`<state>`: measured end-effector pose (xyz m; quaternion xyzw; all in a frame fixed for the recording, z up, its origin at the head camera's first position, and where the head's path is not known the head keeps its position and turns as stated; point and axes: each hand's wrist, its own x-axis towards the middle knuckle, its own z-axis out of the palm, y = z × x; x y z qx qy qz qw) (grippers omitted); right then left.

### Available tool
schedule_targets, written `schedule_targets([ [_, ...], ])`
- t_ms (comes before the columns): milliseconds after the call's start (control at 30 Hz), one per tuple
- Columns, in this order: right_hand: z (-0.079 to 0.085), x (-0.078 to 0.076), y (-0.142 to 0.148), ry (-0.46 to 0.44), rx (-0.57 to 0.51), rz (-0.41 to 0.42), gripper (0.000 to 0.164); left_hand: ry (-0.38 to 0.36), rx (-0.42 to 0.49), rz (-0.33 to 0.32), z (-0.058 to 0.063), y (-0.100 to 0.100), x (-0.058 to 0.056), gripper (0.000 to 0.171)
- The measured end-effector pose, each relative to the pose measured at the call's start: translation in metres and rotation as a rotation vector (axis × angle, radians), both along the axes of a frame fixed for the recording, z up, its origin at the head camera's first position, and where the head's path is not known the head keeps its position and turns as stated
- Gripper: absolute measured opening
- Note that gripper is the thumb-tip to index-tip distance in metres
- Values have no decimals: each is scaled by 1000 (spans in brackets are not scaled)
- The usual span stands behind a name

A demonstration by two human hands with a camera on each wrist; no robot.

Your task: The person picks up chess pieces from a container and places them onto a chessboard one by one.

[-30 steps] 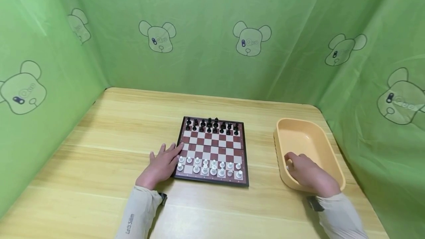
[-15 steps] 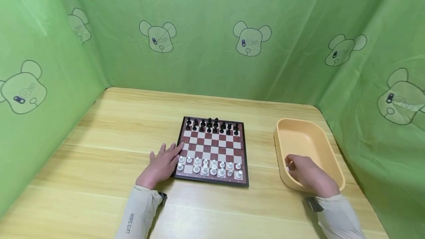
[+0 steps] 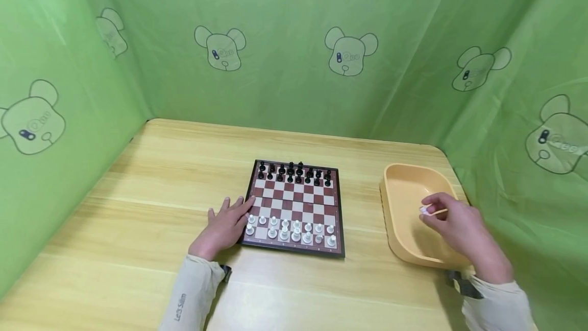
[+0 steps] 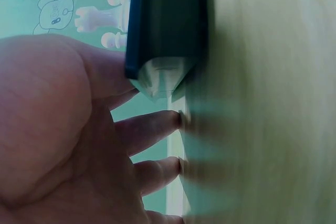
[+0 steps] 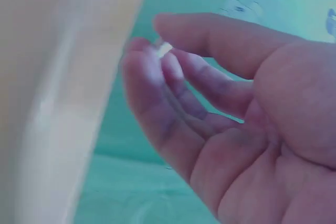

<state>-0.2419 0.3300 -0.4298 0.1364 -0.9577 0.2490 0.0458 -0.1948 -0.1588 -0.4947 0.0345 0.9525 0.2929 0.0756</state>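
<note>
A folding chessboard (image 3: 294, 201) lies on the table, black pieces (image 3: 290, 171) in two rows at its far side and white pieces (image 3: 285, 231) in two rows at its near side. One square in the nearest white row is bare. My left hand (image 3: 222, 230) rests with spread fingers at the board's left edge; in the left wrist view a white rook (image 4: 97, 19) rises beyond the dark board edge (image 4: 168, 19). My right hand (image 3: 461, 226) is over the orange tub, pinching a small white chess piece (image 3: 425, 210) between thumb and fingertips. Fingers mostly cover this piece (image 5: 164, 50).
The orange plastic tub (image 3: 387, 213) stands right of the board, with raised walls all round. Green cloth walls (image 3: 285, 91) with bear faces enclose the wooden table (image 3: 184, 167) at the back and sides.
My right hand has risen from the tub's near left corner and shifted right, the small white chess piece now showing at its fingertips. My left hand stays at the board.
</note>
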Motion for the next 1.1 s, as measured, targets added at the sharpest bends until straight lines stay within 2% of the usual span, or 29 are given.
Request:
schedule_targets([
  [233, 24, 15, -15, 259, -129, 10, 19, -1, 2, 0, 3, 0, -2, 52],
  [367, 30, 19, -34, 395, -249, 73, 20, 2, 2, -1, 3, 0, -3, 52],
  [500, 37, 21, -55, 510, -348, 184, 30, 1, -3, -7, 2, 1, -3, 52],
  [633, 44, 21, -78, 561, -361, 320, 37, -1, 0, -3, 2, 1, -2, 51],
  [767, 50, 20, -102, 555, -336, 423, 33, -2, 5, 3, 2, 1, -1, 51],
  [900, 58, 19, -126, 557, -352, 475, 27, -3, 4, -1, 1, 1, -1, 51],
  [1100, 72, 13, -165, 649, -507, 537, 19, 2, 3, 1, -1, 0, 0, 51],
])
